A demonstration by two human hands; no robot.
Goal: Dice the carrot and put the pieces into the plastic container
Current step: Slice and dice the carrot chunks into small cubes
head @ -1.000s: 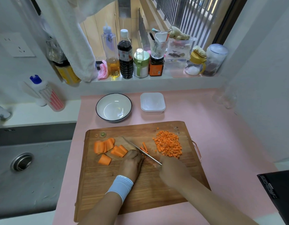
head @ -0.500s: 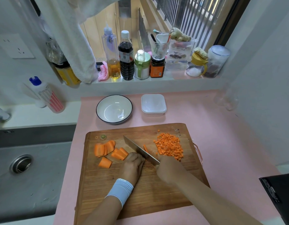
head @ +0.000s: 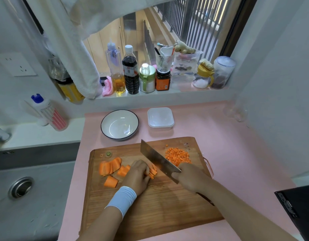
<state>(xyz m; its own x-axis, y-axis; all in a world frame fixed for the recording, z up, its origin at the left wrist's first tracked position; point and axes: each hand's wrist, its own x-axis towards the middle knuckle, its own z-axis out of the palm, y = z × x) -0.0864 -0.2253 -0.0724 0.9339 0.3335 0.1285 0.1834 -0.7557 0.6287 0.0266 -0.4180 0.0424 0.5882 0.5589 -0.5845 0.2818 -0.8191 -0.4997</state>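
No lettering here can be read with certainty. The dark bottle (head: 130,73) on the windowsill, upper centre of the frame, wears a white label with a red patch, and its print is too blurred to make out. Just right of it, the orange-labelled jar (head: 163,82) shows small dark marks low on its label, also illegible. The oil bottle (head: 117,82) to the left carries a small printed panel that is unreadable. A faint stamp sits by the top right corner of the cutting board (head: 150,206), too small to decipher. The black box (head: 296,211) at lower right bears tiny white lines of text, likewise illegible.
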